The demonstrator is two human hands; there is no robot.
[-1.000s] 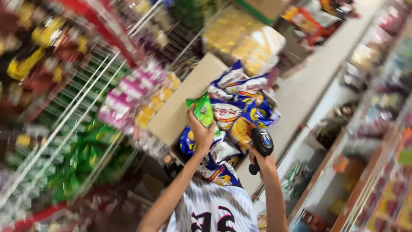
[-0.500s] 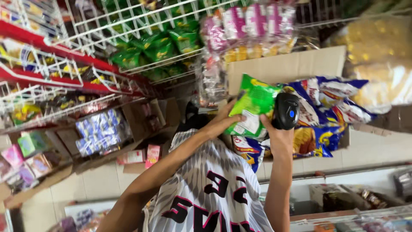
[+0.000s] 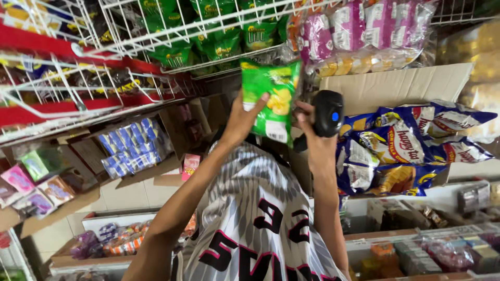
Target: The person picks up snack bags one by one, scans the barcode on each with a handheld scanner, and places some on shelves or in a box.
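Left hand (image 3: 240, 120) grips a green snack bag (image 3: 271, 99) by its left edge, raised in front of the wire racks; right hand (image 3: 312, 136) is wrapped around a black handheld scanner (image 3: 328, 112), just beside the bag's right edge.

Progress, as a judgement: you have the bag up and the scanner next to it, so the pick is done. Whether the scan has registered, the frame does not show. Shelving the bag looks undone.

Packages, largest first:
- Open cardboard box (image 3: 401, 86) at right, flap up, spilling blue chip bags (image 3: 411, 148) with yellow and red print.
- White wire rack (image 3: 172, 36) overhead, stuffed with green bags like the one you hold.
- Pink and purple packets (image 3: 364, 26) upper right, yellow ones below them.
- Blue wrapped packs (image 3: 130, 145) in a brown box, left.
- Small pink and green sachets (image 3: 31, 177) far left.
- Red shelf rail (image 3: 36, 47) upper left.
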